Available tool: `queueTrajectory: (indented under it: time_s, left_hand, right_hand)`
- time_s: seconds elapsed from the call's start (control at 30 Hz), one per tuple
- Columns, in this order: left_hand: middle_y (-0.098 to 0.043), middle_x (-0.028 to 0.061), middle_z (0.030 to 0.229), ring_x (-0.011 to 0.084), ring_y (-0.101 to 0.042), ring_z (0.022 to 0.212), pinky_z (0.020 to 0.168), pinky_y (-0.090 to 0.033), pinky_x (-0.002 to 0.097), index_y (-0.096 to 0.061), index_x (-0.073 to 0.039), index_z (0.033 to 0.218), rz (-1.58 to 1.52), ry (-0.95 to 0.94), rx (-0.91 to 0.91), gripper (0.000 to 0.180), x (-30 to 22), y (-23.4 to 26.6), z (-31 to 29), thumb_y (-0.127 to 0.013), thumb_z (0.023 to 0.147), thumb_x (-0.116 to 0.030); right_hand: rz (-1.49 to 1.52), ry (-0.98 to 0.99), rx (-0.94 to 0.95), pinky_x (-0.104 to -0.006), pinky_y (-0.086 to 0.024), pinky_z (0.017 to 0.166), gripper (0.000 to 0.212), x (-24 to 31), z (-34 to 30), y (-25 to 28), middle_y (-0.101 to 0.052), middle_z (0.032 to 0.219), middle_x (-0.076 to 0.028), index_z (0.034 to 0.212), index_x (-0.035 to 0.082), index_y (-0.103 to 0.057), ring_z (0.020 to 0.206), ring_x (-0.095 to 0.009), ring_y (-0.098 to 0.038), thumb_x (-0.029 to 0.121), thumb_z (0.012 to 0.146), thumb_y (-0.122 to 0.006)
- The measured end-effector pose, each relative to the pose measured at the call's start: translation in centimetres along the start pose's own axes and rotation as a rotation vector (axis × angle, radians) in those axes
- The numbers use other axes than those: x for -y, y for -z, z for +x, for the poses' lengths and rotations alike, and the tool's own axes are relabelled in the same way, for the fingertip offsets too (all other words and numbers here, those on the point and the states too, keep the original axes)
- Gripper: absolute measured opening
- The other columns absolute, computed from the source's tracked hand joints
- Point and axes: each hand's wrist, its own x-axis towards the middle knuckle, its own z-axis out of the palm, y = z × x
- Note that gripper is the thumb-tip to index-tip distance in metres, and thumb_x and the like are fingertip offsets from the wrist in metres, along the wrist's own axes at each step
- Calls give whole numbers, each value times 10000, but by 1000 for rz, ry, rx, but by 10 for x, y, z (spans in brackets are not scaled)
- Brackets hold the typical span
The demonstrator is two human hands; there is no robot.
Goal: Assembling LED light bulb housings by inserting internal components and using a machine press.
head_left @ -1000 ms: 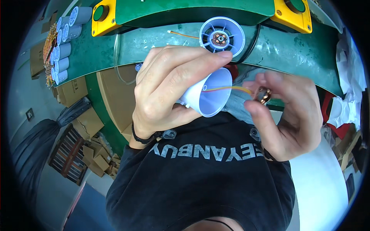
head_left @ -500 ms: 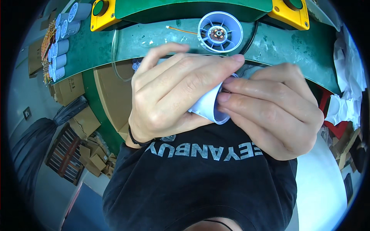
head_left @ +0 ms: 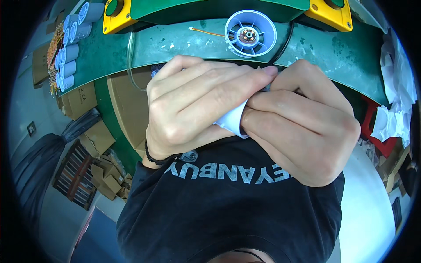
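My left hand (head_left: 193,101) is wrapped round a pale blue, round plastic fan housing (head_left: 235,119), held tilted in front of my chest with its mouth toward the right. Into that mouth reach the bent, pressed-together fingers of my right hand (head_left: 302,125); whatever they pinch inside is hidden. Just beyond both hands, a second fan housing (head_left: 228,44) stands face up on the green bench (head_left: 193,48). It shows spokes, a copper-coloured motor centre and a thin orange lead (head_left: 208,32) ending in a white plug.
Several blue cylindrical housings (head_left: 69,53) line the bench's left end beside a bundle of orange wires (head_left: 55,57). Yellow boxes with green buttons (head_left: 117,17) flank the far side. A clear tube (head_left: 130,57) hangs over the edge. Crumpled white sheets (head_left: 392,125) hang at right; cardboard boxes (head_left: 79,101) stand left.
The right hand has shifted slightly left, its fingers deeper into the held housing's mouth. The left hand's raised index finger has lowered. The housing on the bench has stayed put.
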Motion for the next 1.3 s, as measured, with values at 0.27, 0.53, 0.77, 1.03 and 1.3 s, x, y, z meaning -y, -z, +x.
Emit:
queueTrajectory:
  time_s: [0.27, 0.53, 0.77, 1.03, 1.3]
  left_hand:
    - [-773, 146, 941, 257, -762, 880, 742, -502, 321, -721, 56, 1148, 12, 24, -27, 555, 6, -10, -9, -837, 718, -275]
    - [-738, 145, 1096, 246, -719, 1024, 794, -499, 326, -713, 47, 1171, 102, 94, -32, 655, 4, -6, -14, -887, 674, -341]
    - [-603, 199, 1297, 283, -610, 1198, 925, -521, 358, -544, 1, 1355, 195, 203, -317, 808, 30, 14, -29, -949, 705, -258]
    - [-608, 228, 1269, 297, -629, 1157, 960, -527, 383, -487, -33, 1281, -24, 166, -574, 760, 49, -24, -30, -950, 684, -111]
    - [-637, 206, 1229, 296, -658, 1101, 918, -538, 365, -532, -50, 1177, 166, 230, -486, 712, 50, -21, -36, -985, 640, -163]
  right_hand:
    - [169, -180, -44, -268, -485, 602, 224, -1, -2, -8, -733, 799, -82, 841, 7, -778, 734, -211, -632, 51, 639, -863]
    - [183, -175, -53, -279, -497, 610, 255, -10, -3, -8, -757, 846, -87, 925, 9, -788, 751, -216, -666, 17, 679, -857]
    - [5, -121, -685, -267, -582, 799, 211, -72, -31, 26, -769, 1027, -173, 1105, -10, -741, 909, -240, -757, 147, 966, -719]
    - [-138, -473, -856, -249, -574, 819, 217, -113, -49, 16, -772, 1041, -141, 1113, 13, -753, 925, -194, -755, 178, 977, -717]
    - [-74, -463, -844, -202, -532, 762, 209, -111, -43, 12, -773, 992, -121, 1111, 5, -753, 862, -148, -736, 147, 959, -739]
